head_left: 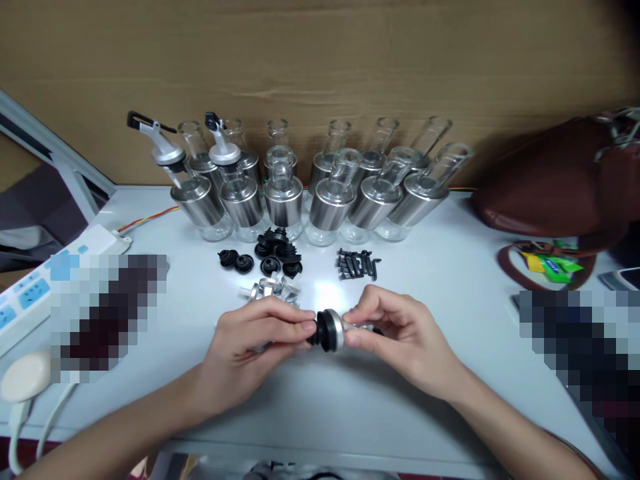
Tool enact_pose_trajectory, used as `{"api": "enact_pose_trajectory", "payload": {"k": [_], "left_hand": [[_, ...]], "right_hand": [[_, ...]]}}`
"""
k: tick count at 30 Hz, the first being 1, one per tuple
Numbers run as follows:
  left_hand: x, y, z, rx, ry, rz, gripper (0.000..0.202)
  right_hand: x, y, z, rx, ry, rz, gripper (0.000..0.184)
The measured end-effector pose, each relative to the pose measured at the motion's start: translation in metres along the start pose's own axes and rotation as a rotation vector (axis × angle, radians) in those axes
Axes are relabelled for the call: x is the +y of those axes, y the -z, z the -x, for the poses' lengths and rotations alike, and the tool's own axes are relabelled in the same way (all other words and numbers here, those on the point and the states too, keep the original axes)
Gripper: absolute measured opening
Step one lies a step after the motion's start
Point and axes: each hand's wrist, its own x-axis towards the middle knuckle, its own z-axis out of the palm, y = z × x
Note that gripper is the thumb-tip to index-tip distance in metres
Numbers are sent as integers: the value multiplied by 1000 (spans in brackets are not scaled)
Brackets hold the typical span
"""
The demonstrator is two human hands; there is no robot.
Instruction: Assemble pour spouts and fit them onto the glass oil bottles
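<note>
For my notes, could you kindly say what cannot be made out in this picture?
Head view:
Spout: stem partly behind right fingers.
Metal parts: partly behind left fingers.
Back bottles: lower parts behind front bottles.
Bag: cut off by right edge.
Dark item at left: blurred by pixelation.

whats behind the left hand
Just beyond the left hand, silver pourer tops show, with black ribbed stoppers farther back. The hand hides part of the silver group, so how many pieces lie there cannot be told.
</note>
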Motion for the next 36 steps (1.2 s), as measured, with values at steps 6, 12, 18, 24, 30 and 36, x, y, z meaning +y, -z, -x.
{"api": "enact_pose_trajectory", "payload": {"k": [6, 12, 18, 24, 30, 36], "left_hand": [[-1, 2, 0, -22, -70, -3, 12], [-4, 4, 0, -38, -84, 57, 11], [-2, 2, 2, -26, -53, 40, 10], [1, 2, 3, -77, -53, 53, 13], [0, -1, 6, -67, 86, 254, 25], [4, -5, 7, -246, 549, 652, 22]], "right_hand": [[-2, -3, -1, -63, -107, -159, 25], [2, -1, 3, 29, 165, 161, 17], [-1, 0, 0, -28, 60, 64, 18], [1, -2, -1, -184, -251, -393, 21], [3, -8, 0, -327, -299, -593, 22], [3, -8, -3, -253, -255, -423, 26]]}}
